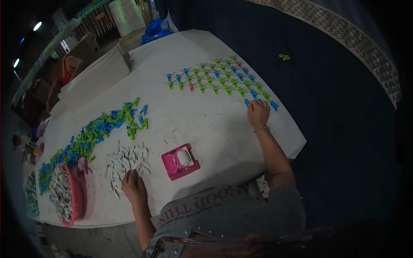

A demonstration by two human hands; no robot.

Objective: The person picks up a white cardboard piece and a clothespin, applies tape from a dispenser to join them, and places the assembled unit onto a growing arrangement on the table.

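My left hand (134, 188) is at the near edge of a loose pile of thin grey-white strips (124, 159), its fingers bent down and closed among them. Whatever lies between those fingertips is hidden. On the far right of the table, my right hand (258, 113) is closed, fingers pressed together, at the near end of rows of green, blue and pink clothespins (216, 74). Thin curved pieces show between the clothespins in these rows. Beside the right fingertips sit a blue clothespin (247, 102) and another blue clothespin (274, 105). I cannot make out what the right fingers hold.
A pink box (168, 166) with a white roll stands between my hands. Leftward are a heap of green and blue clothespins (92, 131) and a pink basin (77, 198) of grey-white pieces. A green clothespin (284, 57) lies on dark cloth. Another person (71, 71) is at far left.
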